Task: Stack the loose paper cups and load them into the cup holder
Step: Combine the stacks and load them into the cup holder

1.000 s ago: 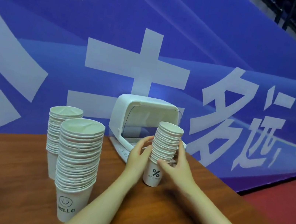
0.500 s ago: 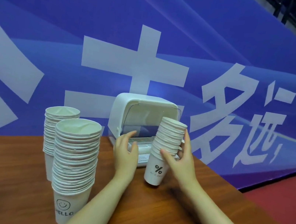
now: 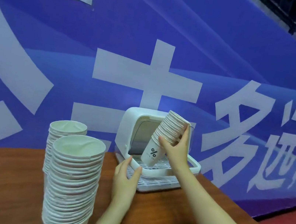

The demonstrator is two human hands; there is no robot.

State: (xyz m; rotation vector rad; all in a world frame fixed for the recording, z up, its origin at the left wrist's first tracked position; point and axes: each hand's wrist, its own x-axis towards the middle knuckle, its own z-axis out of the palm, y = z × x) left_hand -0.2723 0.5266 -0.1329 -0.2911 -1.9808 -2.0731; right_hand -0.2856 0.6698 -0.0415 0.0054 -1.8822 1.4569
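Head view: right hand (image 3: 177, 148) grips tilted cup stack (image 3: 167, 134); left hand (image 3: 126, 174) holds cup holder (image 3: 129, 126) tray edge, fingertips hidden.

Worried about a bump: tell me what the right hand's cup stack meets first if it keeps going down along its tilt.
Probably the slotted tray of the cup holder; the stack in the right hand hangs just above it.
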